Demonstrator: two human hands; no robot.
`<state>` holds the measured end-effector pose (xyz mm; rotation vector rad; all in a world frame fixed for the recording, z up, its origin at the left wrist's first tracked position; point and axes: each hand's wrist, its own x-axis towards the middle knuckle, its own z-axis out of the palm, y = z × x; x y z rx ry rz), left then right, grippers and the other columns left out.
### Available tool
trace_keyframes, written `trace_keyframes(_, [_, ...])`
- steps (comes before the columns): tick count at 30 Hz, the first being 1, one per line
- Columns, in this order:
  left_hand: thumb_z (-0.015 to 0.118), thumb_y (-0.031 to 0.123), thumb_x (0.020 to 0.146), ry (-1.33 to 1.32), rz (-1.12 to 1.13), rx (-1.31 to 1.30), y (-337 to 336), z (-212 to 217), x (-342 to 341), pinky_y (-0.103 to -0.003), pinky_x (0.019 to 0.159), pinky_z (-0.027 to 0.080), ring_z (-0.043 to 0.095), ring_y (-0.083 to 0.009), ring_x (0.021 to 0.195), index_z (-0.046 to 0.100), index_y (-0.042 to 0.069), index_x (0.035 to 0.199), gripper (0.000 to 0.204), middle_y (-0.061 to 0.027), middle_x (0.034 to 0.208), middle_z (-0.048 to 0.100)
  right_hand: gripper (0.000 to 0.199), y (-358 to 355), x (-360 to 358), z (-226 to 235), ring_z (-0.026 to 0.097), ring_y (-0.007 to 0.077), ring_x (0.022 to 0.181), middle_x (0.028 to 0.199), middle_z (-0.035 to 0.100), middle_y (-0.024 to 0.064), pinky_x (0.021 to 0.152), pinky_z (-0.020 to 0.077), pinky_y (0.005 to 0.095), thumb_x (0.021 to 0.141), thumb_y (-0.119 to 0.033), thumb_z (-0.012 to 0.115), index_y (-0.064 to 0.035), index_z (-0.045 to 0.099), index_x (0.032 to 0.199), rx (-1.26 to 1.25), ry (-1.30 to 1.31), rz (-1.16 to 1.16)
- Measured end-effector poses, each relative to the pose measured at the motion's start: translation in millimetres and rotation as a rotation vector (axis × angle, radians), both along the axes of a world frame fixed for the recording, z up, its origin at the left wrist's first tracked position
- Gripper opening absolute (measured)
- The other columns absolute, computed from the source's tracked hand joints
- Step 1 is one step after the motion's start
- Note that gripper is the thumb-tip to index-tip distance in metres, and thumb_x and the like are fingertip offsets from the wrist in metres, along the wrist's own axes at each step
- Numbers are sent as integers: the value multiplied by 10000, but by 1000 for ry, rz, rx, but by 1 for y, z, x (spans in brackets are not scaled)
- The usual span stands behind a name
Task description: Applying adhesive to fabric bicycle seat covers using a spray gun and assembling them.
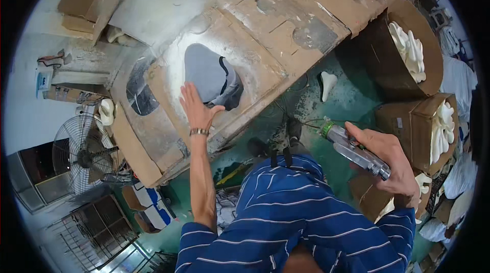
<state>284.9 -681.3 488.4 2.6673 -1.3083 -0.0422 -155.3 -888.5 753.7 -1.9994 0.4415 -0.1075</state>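
Grey piece [208,71] is flat on the cardboard-covered worktop [270,30], near its front edge, inside a pale, whitish patch. Key relation: it lies just ahead of the left hand [199,112] and slightly right, long axis running from upper left down to lower right. Left hand is by far the nearer: palm down, fingers spread, gripping nothing, fingertips at the piece's near-left edge, thumb along its near end. Actual contact: can't tell. Right hand [385,153] is well apart, off to the right past the worktop edge, wrapped round a metal tool [352,145] with a green collar; looks like a spray gun. Piece looks like soft sheet: smooth matte grey, rounded far end, curved black strip across the right side, darker, rumpled flap at lower right. Cream saddle shape [328,85] on the floor, between worktop and cartons [400,127].
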Motion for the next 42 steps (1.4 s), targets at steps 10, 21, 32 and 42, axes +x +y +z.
trace_keyframes(10, [860, 389, 800, 619, 506, -123, 223, -106, -90, -470, 1103, 456, 562, -394, 1339, 491, -10, 1498, 885, -253, 1439, 589, 760, 21, 75, 28, 705, 372, 929, 1074, 690, 218, 867, 542, 378, 745, -8, 767, 60, 529, 1464, -254, -26, -47])
trace_keyframes(21, [600, 563, 1009, 1530, 1333, -58, 433, -272, -217, -399, 535, 530, 677, -217, 704, 714, 57, 1121, 530, -93, 917, 713, 840, 91, 170, 73, 673, 401, 975, 1101, 660, 237, 903, 517, 359, 645, 98, 596, 36, 515, 1478, -320, 49, 95])
trace_keyframes(32, [715, 450, 983, 1675, 1389, -449, 467, -295, -168, -339, 590, 580, 721, -202, 823, 650, 89, 1320, 498, -75, 1039, 741, 750, 174, 226, 100, 704, 365, 987, 1125, 695, 220, 877, 534, 379, 743, 124, 722, 13, 543, 1463, -426, 53, 77])
trace_keyframes(42, [761, 424, 951, 1558, 1261, -398, 444, -300, -95, -363, 713, 617, 730, -185, 1019, 628, 102, 1395, 565, -81, 1218, 743, 801, 253, 233, 129, 724, 365, 899, 1028, 711, 221, 782, 551, 421, 725, 55, 751, -17, 535, 1493, -606, 118, 145])
